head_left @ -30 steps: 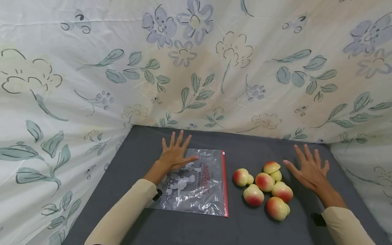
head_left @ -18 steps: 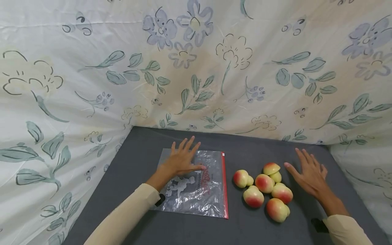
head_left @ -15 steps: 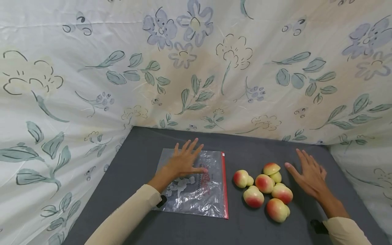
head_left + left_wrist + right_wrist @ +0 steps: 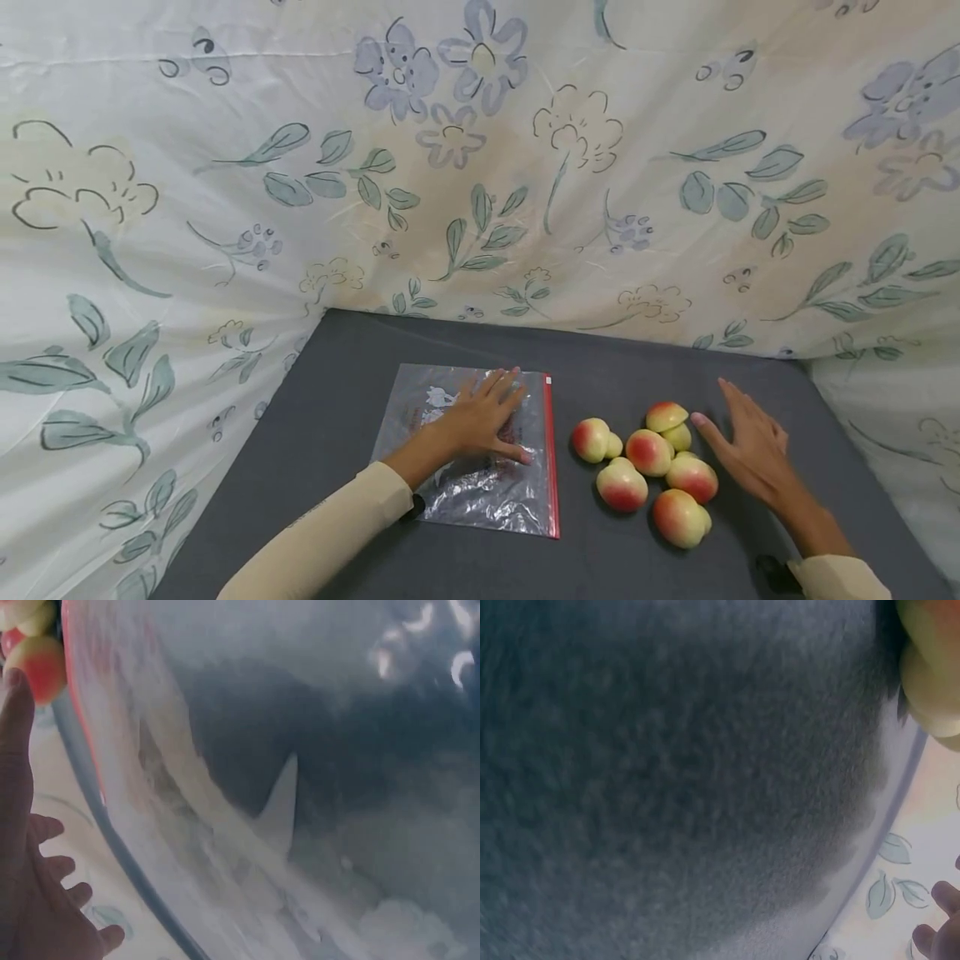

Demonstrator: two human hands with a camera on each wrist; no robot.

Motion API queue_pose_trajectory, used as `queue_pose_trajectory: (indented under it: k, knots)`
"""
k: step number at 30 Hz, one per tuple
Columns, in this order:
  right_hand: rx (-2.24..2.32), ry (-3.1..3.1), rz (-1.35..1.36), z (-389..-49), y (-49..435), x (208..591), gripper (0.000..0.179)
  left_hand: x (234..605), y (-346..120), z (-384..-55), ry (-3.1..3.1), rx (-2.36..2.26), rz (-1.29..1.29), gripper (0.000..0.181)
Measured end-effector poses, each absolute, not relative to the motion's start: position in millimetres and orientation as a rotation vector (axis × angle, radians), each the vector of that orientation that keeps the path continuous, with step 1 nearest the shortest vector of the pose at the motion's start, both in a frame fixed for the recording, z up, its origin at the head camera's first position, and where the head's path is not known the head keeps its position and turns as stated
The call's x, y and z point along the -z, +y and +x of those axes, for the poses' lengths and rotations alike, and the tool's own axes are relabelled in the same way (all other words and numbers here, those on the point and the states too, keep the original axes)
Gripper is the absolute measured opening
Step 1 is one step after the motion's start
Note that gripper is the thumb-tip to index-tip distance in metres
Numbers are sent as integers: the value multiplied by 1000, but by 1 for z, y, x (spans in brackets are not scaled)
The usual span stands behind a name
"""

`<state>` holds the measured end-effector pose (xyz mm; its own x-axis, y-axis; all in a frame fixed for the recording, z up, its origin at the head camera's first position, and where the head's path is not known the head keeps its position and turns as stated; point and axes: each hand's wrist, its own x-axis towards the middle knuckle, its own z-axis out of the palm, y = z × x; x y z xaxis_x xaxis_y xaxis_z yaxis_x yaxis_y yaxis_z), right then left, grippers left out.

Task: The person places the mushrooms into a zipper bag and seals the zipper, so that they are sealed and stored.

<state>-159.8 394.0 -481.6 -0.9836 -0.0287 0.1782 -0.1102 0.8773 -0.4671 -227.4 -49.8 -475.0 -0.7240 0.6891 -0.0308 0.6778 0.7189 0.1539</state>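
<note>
A clear plastic zip bag (image 4: 510, 504) with a red closure edge (image 4: 552, 467) and printed figures lies flat on the dark table. My left hand (image 4: 480, 423), fingers spread and relaxed, is over the bag, its thumb towards the red edge. My right hand (image 4: 752, 450) holds nothing; its fingers are extended beside several red-and-yellow, mushroom-shaped pieces (image 4: 622, 486), with rounded caps and smaller pale lobes. Closest to the right thumb are a piece with a red cap (image 4: 666, 415) and another piece (image 4: 692, 477). The left wrist view shows the left thumb (image 4: 15, 735) overlapping one such piece (image 4: 41, 667).
The dark grey table (image 4: 315, 467) bears the bag on the left and the pieces right of it. A white floral cloth (image 4: 480, 167) hangs behind the table and along both sides.
My left hand has moved right and nearer across the bag, uncovering printed figures at its far left. My right hand has shifted slightly nearer, its fingers closer together. The pieces stay put.
</note>
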Motion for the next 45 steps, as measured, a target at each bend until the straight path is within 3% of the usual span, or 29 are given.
queue_pose_trajectory:
  k: [9, 45]
  knots:
    - [-759, -2869, 150, -153, 382, 482, 81, 482, -39, -221, 2755, -254, 1223, 90]
    - [-971, -2637, 234, -142, 336, 463, 64, 496, -33, -216, 2765, -166, 1188, 77]
